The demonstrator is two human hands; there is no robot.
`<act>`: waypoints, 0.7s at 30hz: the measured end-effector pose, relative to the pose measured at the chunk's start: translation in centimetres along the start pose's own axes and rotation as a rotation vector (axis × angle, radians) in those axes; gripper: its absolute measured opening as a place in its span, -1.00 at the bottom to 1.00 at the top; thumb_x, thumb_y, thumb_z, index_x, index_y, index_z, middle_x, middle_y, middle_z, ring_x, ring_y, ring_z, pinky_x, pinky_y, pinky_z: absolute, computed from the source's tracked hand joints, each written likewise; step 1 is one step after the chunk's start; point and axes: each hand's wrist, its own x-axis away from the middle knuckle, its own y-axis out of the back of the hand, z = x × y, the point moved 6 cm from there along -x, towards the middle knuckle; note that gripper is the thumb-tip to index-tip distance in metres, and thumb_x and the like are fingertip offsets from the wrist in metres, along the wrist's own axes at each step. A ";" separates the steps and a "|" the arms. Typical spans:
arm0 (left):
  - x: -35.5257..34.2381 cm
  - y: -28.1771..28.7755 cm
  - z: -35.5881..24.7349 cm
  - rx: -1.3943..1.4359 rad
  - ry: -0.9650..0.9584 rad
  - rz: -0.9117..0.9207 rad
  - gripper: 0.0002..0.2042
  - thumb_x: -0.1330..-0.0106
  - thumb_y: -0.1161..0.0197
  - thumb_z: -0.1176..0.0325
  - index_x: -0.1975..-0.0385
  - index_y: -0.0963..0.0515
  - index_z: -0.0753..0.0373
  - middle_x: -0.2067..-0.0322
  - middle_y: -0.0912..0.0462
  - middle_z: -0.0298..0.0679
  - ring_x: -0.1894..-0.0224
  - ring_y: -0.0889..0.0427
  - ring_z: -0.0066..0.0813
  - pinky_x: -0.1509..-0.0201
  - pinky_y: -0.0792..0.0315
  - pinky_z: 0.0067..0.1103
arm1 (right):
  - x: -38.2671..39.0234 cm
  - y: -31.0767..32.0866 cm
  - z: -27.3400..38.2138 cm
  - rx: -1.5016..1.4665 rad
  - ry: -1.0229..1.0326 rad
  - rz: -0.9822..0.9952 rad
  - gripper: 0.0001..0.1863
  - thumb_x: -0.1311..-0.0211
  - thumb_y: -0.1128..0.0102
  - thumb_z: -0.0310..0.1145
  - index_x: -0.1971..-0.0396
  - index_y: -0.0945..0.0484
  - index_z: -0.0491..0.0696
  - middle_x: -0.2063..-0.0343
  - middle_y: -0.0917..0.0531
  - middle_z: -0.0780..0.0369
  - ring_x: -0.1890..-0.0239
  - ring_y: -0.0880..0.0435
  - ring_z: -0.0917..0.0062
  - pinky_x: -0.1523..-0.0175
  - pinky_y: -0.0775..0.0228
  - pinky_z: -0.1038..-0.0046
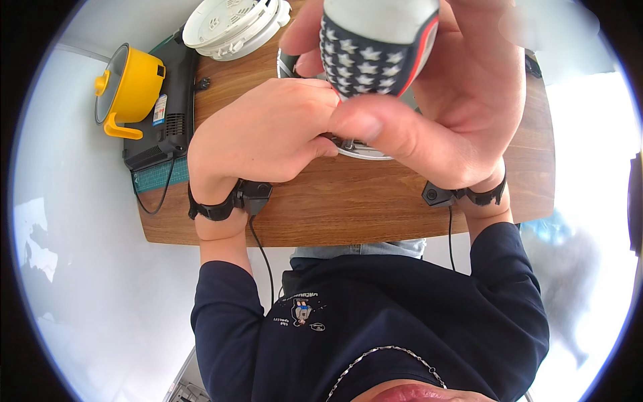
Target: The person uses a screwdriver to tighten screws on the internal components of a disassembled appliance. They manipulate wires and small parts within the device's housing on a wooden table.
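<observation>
Close to the camera, my right hand (pixel 462 120) is wrapped round the thick handle of what looks like a screwdriver (pixel 372 60). Its grip is pale grey on top and dark blue with white stars below, edged in red; the shaft is hidden. My left hand (pixel 264 130) has its fingers curled in just beside and under the handle, and what they hold is out of sight. Beneath both hands lies a round object with a pale rim (pixel 365 155) and metallic parts inside, mostly covered by the hands.
Far left on the wooden table (pixel 335 208), a yellow pot with a lid (pixel 137 87) stands on a black appliance (pixel 175 110), with a green mat (pixel 161 177) under it. A white round plastic part (pixel 234 30) lies at the back. Cables hang from both wrists.
</observation>
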 end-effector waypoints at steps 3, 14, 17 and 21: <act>0.2 0.2 -0.2 0.002 -0.004 -0.024 -0.88 -0.18 -0.39 0.47 0.30 -0.65 0.27 0.31 -0.65 -0.18 0.07 -0.63 -0.11 0.03 -0.53 -0.27 | 0.0 0.0 0.0 0.001 -0.007 0.002 -0.47 -0.57 -0.10 -0.11 -0.35 -0.37 -0.12 -0.12 -0.65 -0.02 -0.12 -0.70 0.28 -0.14 -0.63 0.11; -0.2 -0.6 0.8 -0.002 -0.031 0.049 -0.89 -0.21 -0.35 0.45 0.30 -0.65 0.27 0.31 -0.65 -0.24 0.09 -0.63 -0.14 0.04 -0.52 -0.29 | 0.3 0.6 -0.2 -0.004 -0.024 -0.009 -0.48 -0.58 -0.09 -0.12 -0.35 -0.38 -0.12 -0.13 -0.65 -0.01 -0.13 -0.69 0.27 -0.15 -0.63 0.10; -0.1 -0.6 0.8 -0.014 -0.018 0.070 -0.87 -0.21 -0.35 0.44 0.26 -0.66 0.27 0.30 -0.65 -0.23 0.09 -0.63 -0.14 0.04 -0.53 -0.29 | 0.3 0.6 -0.2 -0.014 -0.026 -0.015 -0.48 -0.59 -0.09 -0.12 -0.35 -0.38 -0.12 -0.14 -0.65 -0.01 -0.14 -0.69 0.27 -0.15 -0.63 0.09; -0.1 -0.4 0.9 0.038 0.015 0.125 -0.80 -0.21 -0.38 0.43 0.17 -0.69 0.26 0.28 -0.66 -0.21 0.09 -0.63 -0.13 0.03 -0.52 -0.30 | 0.7 1.2 -0.1 -0.034 -0.034 -0.041 -0.48 -0.59 -0.08 -0.13 -0.35 -0.38 -0.12 -0.14 -0.65 -0.01 -0.14 -0.69 0.27 -0.15 -0.63 0.09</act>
